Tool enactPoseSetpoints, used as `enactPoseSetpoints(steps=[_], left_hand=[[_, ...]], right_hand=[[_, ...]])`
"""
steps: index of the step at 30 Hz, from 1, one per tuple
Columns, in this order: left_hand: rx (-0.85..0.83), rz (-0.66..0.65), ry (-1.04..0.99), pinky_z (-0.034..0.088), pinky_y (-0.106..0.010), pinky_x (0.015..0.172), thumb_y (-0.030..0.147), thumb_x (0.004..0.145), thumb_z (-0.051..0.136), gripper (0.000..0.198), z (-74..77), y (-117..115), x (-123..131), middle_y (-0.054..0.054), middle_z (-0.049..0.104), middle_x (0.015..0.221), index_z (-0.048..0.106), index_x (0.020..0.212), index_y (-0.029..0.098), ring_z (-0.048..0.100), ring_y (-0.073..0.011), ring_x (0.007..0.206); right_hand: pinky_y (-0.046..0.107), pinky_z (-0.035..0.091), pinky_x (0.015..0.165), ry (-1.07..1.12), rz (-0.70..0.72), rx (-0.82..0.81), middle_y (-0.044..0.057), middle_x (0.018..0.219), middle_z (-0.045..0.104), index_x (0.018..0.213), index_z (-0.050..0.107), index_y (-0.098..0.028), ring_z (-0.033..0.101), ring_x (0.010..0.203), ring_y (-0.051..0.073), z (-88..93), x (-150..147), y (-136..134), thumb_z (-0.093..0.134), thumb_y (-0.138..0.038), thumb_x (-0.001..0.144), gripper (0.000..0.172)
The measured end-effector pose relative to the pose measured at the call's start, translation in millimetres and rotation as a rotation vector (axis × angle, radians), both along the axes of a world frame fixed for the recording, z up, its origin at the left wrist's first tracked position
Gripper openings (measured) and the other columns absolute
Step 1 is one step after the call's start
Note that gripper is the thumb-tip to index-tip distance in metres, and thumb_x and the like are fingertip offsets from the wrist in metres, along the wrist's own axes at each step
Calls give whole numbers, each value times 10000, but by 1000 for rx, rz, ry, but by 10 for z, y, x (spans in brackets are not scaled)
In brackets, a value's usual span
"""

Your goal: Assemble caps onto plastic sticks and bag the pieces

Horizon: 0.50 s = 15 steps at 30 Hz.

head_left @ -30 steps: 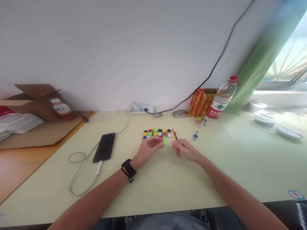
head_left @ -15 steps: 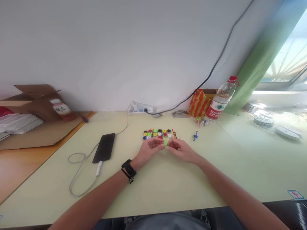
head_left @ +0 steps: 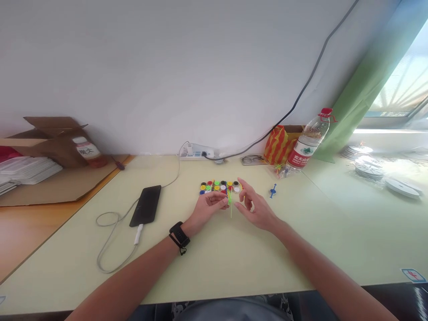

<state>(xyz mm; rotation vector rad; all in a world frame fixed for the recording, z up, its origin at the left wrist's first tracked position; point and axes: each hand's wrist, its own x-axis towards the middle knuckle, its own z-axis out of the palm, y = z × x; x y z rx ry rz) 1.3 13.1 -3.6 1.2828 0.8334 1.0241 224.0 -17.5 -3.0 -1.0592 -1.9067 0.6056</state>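
My left hand [head_left: 207,207] is closed in a pinch on a thin green stick [head_left: 230,206] that hangs down from its fingertips over the pale green table [head_left: 214,263]. My right hand [head_left: 253,206] is just to the right of the stick, palm turned inward and fingers spread, holding nothing. Directly behind both hands lies a cluster of small coloured round pieces [head_left: 219,186] in yellow, green, red, blue and black, with a few coloured sticks beside them. A small blue piece [head_left: 273,191] lies alone to the right.
A black phone [head_left: 146,205] on a grey cable [head_left: 110,243] lies left of my hands. Along the wall stand a power strip [head_left: 197,154], glasses [head_left: 251,158], a striped bag [head_left: 277,145] and a water bottle [head_left: 306,145]. Cardboard boxes [head_left: 50,138] sit far left, white discs [head_left: 384,171] far right.
My right hand went to the green stick at my left fingertips, then drew back slightly and opened its fingers. The left hand kept its pinch and barely moved.
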Motion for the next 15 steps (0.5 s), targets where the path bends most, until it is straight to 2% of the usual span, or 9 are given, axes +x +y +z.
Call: enactPoseSetpoints(steps=[1,2,3,4,5,7,9,12,15], left_hand=[[-3,3,-1,611,-362,849,373,773,870,327,0,1,-2,-83,775,935,761,984,147,738,-196,825],[-5,3,-3,610,-361,852,371,772,871,327,-1,2,-4,-83,776,938,762,985,148,739,-195,828],[-5,-2,-5,609,-360,855,368,771,873,326,-3,4,-5,-83,776,939,762,985,149,740,-197,833],[4,0,-13,609,-361,855,369,771,873,332,-7,5,-7,-83,776,947,763,998,153,741,-199,839],[9,-5,-12,609,-363,855,368,771,873,333,-10,7,-8,-82,775,954,763,1002,156,740,-199,839],[19,-10,-4,609,-364,848,371,776,868,332,-14,9,-9,-85,774,959,762,1006,156,737,-200,841],[25,-15,3,607,-364,847,372,778,866,329,-13,8,-9,-88,774,962,761,1001,154,735,-201,845],[20,-14,-3,604,-369,856,375,770,871,330,-3,3,-7,-84,776,956,762,993,157,734,-202,851],[8,-15,-9,603,-372,864,376,771,870,329,2,-1,-7,-77,774,945,762,992,157,734,-197,841]], right_hand=[[270,427,610,4,-9,10,19,996,557,1483,426,-272,471,634,121,-3,-5,-1,584,-355,954,559],[275,429,623,6,-12,5,23,979,563,1391,520,-251,475,644,126,-4,-10,1,564,-374,966,445],[278,425,625,7,-6,-23,21,915,567,1220,626,-227,474,644,133,-2,-14,6,523,-402,989,307],[281,417,619,6,10,-69,17,817,557,989,674,-209,468,630,139,2,-17,13,466,-436,1016,309],[284,406,608,6,30,-121,10,712,525,772,633,-202,457,608,143,9,-19,21,408,-468,1037,438],[285,375,578,24,57,-189,-5,584,440,581,479,-206,421,566,142,25,-22,39,355,-522,1049,579],[280,349,562,69,40,-175,-18,595,422,635,496,-205,399,570,138,37,-23,53,407,-545,1031,530],[265,347,554,126,20,-130,-32,682,449,1020,617,-212,413,608,142,35,-23,55,500,-497,1007,308],[258,369,554,94,43,-109,-22,775,504,1370,525,-243,441,623,138,12,-24,37,539,-428,995,419]])
